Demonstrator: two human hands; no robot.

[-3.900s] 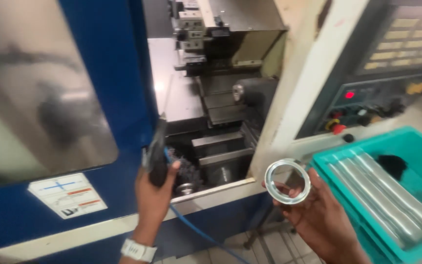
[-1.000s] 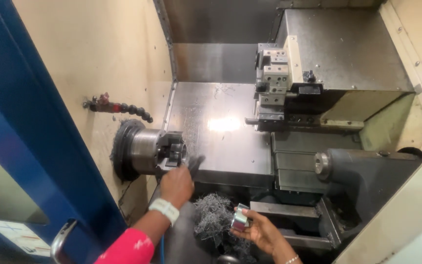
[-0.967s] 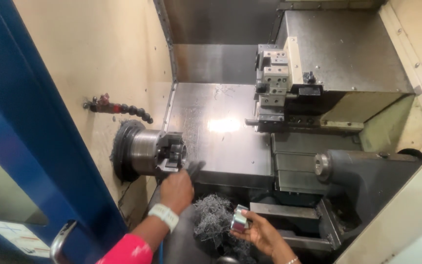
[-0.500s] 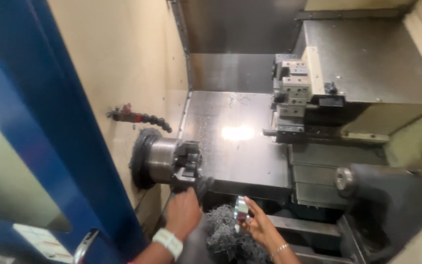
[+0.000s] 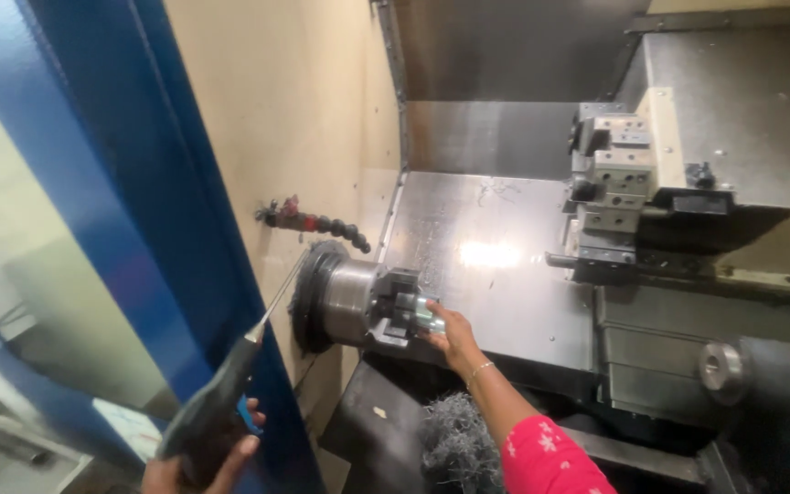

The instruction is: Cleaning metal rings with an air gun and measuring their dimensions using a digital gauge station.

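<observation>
The lathe chuck [image 5: 358, 302] faces right, axis level. The right hand [image 5: 450, 331] meets its face, fingers closed on a shiny metal part [image 5: 424, 315] seated between the 3 jaws. The left hand [image 5: 196, 462], well apart at lower left, grips an air gun [image 5: 221, 402], nozzle aimed toward the chuck. Swarf [image 5: 457, 444] lies below; the turret [image 5: 610, 197] stands clear to the right.

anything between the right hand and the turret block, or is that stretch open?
Open. In the head view only the bare steel slant bed lies between the right hand, at the chuck, and the turret.
</observation>
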